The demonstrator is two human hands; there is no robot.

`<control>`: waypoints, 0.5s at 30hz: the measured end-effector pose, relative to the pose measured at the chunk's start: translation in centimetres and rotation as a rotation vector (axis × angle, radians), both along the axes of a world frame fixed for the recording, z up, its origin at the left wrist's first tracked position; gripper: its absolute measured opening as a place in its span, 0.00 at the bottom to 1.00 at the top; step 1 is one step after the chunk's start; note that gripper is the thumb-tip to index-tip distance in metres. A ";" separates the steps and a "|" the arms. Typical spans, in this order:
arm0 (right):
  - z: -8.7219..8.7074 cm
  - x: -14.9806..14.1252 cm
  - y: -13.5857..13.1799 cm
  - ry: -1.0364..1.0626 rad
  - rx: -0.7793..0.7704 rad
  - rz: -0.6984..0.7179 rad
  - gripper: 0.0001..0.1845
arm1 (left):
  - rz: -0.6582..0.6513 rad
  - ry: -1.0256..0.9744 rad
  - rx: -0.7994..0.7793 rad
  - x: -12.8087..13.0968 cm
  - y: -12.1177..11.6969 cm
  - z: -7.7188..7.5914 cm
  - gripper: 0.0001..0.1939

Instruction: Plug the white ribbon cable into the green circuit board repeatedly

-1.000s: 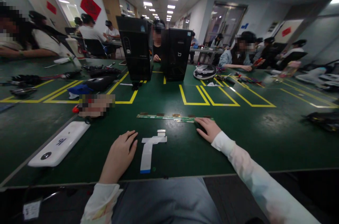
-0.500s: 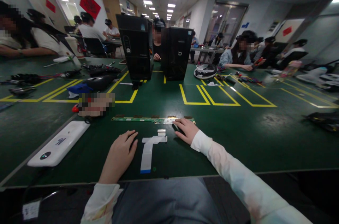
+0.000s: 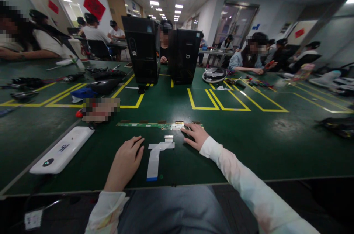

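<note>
A long, thin green circuit board (image 3: 149, 125) lies crosswise on the dark green table. My right hand (image 3: 195, 136) rests at its right part, fingers stretched out and fingertips on the board, covering some of it. Nearer to me lies a white flat ribbon cable (image 3: 153, 162), bent at an angle, with a blue end toward me and a metal connector at its far end. My left hand (image 3: 126, 162) lies on the table just left of the cable, apart from it, with its fingers stretched out and nothing in them.
A white power bank (image 3: 61, 151) lies to the left, with a partly blurred item with a red end (image 3: 101, 110) beyond it. Two black computer towers (image 3: 142, 51) stand ahead. Yellow tape (image 3: 204, 108) marks the table. Dark cables (image 3: 337, 125) lie at right; people sit around.
My right hand has slid the circuit board to the left, mostly between the first and second frames. My left hand and the ribbon cable have stayed where they were.
</note>
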State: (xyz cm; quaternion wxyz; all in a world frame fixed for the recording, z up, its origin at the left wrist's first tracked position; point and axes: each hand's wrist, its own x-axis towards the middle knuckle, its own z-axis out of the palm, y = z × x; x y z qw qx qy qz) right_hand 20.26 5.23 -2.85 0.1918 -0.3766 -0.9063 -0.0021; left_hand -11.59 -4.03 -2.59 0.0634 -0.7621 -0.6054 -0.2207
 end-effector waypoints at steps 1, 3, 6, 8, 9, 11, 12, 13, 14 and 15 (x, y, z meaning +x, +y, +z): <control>0.1 0.0 -0.1 0.003 -0.006 0.006 0.27 | -0.003 0.001 0.000 0.0 0.0 0.1 0.22; 0.2 -0.1 -0.2 -0.007 -0.025 0.026 0.28 | -0.015 0.000 0.004 -0.1 0.0 0.3 0.22; 0.1 -0.2 -0.6 -0.021 -0.036 0.050 0.29 | -0.041 0.000 0.016 0.2 -0.3 0.8 0.21; -0.1 -0.4 -0.7 -0.021 -0.033 0.053 0.30 | -0.063 -0.002 0.026 0.9 -0.6 1.2 0.20; -0.3 -0.5 -0.8 -0.020 -0.031 0.052 0.30 | -0.080 -0.006 0.030 1.5 -0.7 1.4 0.20; -0.5 -0.6 -0.8 -0.019 -0.030 0.050 0.29 | -0.137 -0.011 0.035 3.1 -1.0 1.9 0.19; -0.5 -0.6 -0.8 -0.016 -0.027 0.046 0.29 | -0.173 -0.010 0.030 4.1 -1.0 2.1 0.19; -0.6 -0.7 -0.9 -0.013 -0.023 0.042 0.28 | -0.201 -0.007 0.029 5.0 -1.0 2.3 0.18; -0.6 -0.7 -0.9 -0.009 -0.019 0.035 0.28 | -0.219 -0.003 0.029 5.9 -1.0 2.4 0.18; -0.5 -0.7 -0.9 -0.006 -0.014 0.025 0.27 | -0.230 0.006 0.030 6.7 -0.9 2.6 0.18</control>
